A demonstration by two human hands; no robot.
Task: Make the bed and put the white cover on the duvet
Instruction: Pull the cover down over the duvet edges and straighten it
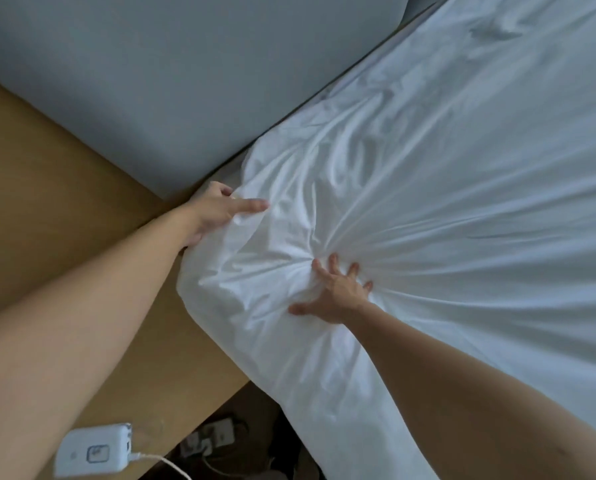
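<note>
The white sheet (428,202) lies bunched at the corner by the grey headboard (151,81). The left hand (217,211) grips that corner, fingers seemingly curled under the fold. The right hand (334,292) presses flat, fingers (319,266) spread, where creases gather. A charger (94,448) lies on the wooden surface (47,185).

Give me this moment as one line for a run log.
stage: white cover at bed corner | left grip: holds corner by grey headboard | right grip: fingers spread, presses cover

Left hand (217,211), right hand (336,294) on sheet (462,202)
</note>
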